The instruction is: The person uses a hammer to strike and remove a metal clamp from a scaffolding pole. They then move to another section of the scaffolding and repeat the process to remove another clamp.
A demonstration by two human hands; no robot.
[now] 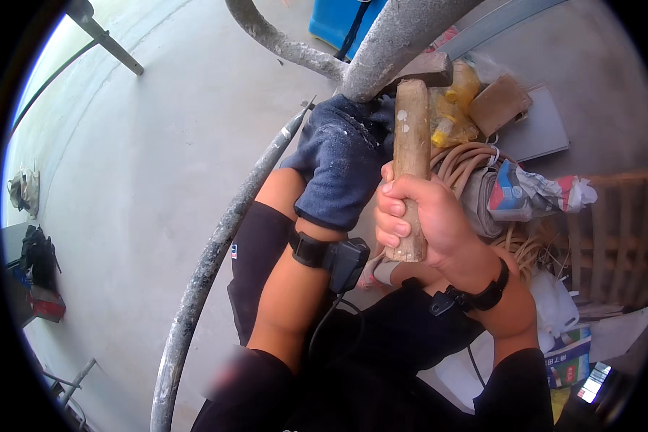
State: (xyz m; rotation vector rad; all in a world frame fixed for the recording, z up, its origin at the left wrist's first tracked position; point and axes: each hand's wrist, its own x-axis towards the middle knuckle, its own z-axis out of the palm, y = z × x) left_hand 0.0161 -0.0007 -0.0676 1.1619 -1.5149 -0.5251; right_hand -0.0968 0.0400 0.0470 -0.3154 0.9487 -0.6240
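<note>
While the right hand (433,216) clenched a wooden-handled hammer (412,133) beside the splattered metal pipe (396,45), the gloved left hand (342,140) sat close by, grip indeterminable; a glancing blow risked striking it.

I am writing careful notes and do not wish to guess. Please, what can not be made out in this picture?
All in the head view:
Left hand, gloved: its fingertips and whatever they may hold, hidden by the grey tube and the hammer.
Hammer's head: partly hidden by its own handle.
Blue object: cut off by the top edge, partly covered by the tube.
Lit screen, lower right: too small and bright to make out.
</note>
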